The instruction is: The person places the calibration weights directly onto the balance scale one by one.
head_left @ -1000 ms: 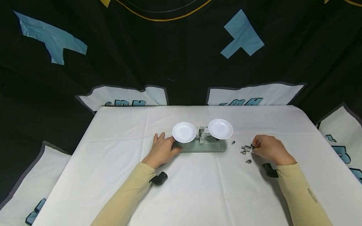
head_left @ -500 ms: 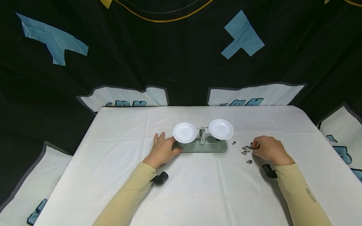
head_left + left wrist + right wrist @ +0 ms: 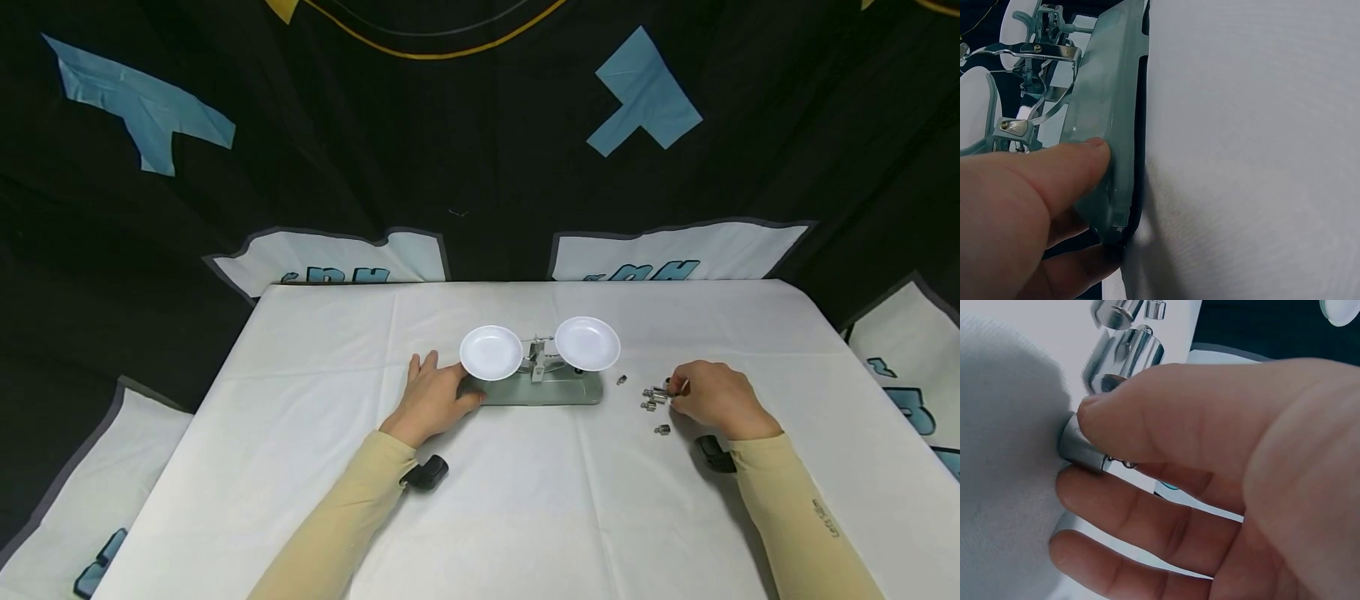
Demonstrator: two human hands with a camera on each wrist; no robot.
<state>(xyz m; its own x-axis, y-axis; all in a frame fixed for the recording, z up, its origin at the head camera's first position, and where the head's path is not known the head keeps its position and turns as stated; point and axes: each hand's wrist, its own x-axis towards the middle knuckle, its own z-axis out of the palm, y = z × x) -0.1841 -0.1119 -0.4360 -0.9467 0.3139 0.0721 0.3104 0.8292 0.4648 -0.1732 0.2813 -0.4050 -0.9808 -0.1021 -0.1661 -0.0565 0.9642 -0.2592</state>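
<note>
A balance scale with a green base (image 3: 543, 392) stands near the middle of the table, bearing a white left pan (image 3: 491, 353) and a white right pan (image 3: 588, 343). My left hand (image 3: 431, 404) grips the left end of that base; in the left wrist view the thumb (image 3: 1079, 169) lies on its top face and fingers curl at its end. To the right, my right hand (image 3: 716, 400) pinches a small metal cylinder weight (image 3: 1082, 449) between thumb and fingers, low over the cloth. Other metal weights (image 3: 657, 395) lie just left of the fingertips.
A single weight (image 3: 622, 380) lies between the balance and the group, and another weight (image 3: 662, 430) sits nearer the front. White cloth (image 3: 510, 508) covers the table. Behind its far edge hangs a dark curtain (image 3: 480, 167) with blue and white shapes.
The right hand has shifted very slightly, and less metal shows at its fingertips than a second ago. The left hand stays on the base.
</note>
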